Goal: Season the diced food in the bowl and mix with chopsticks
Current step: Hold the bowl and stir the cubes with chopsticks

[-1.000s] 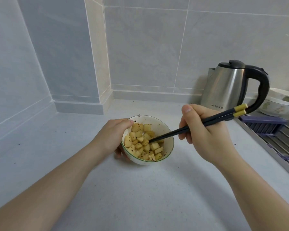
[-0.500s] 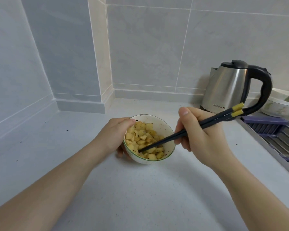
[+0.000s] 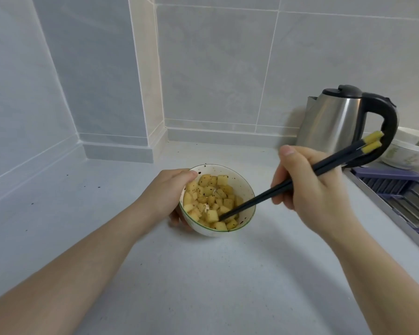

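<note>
A small white bowl [image 3: 246, 187] with a thin green rim stands on the pale counter, tilted a little toward me. It holds yellow diced food [image 3: 209, 200] flecked with dark seasoning. My left hand [image 3: 166, 195] grips the bowl's left side, thumb over the rim. My right hand [image 3: 311, 189] holds a pair of dark chopsticks [image 3: 273, 189] with yellow ends. Their tips are down among the cubes at the bowl's near right side.
A steel electric kettle [image 3: 336, 119] with a black handle stands at the back right. Beside it are a white patterned bowl [image 3: 409, 153] and a sink with a purple drain rack [image 3: 397, 187]. Dark seasoning specks dot the counter [image 3: 203, 274]. Tiled walls close the left and back.
The chopstick tips have swept from the middle of the bowl to its near right side, shifting the cubes. My right hand rose slightly; my left hand kept its grip.
</note>
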